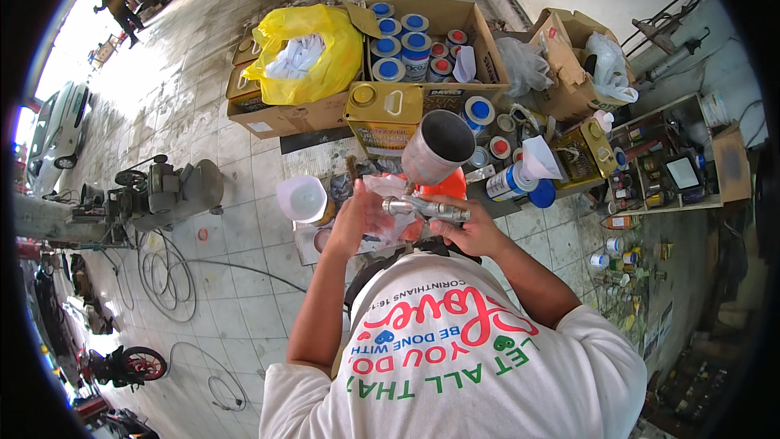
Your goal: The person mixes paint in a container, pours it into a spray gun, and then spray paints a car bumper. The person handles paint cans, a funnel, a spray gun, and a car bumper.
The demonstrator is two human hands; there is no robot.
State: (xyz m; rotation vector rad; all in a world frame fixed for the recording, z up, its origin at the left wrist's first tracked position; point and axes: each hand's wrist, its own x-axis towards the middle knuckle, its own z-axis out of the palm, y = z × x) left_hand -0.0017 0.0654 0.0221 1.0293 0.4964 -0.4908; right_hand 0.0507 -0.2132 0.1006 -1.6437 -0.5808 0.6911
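Note:
My right hand (473,231) is closed round the handle of a metal spray gun (418,209), held level in front of my waist. A grey metal cup (422,164) rises from the gun, its wide mouth tilted up; its inside looks dark. My left hand (354,218) is at the gun's nozzle end, fingers stretched and apart, slightly blurred; whether they touch the nozzle I cannot make out. Just beyond it shows a brown brush-like piece (352,167). Past the cup stand a gold paint can (383,118) and a partly hidden orange-red container (448,185).
A white plastic tub (302,198) stands left of my left hand. Behind are a carton (486,32) of blue- and red-lidded cans and a yellow bag (337,53). A white funnel-shaped cup (540,158) tops a can at right. Hoses (175,276) and a compressor (171,191) occupy the floor.

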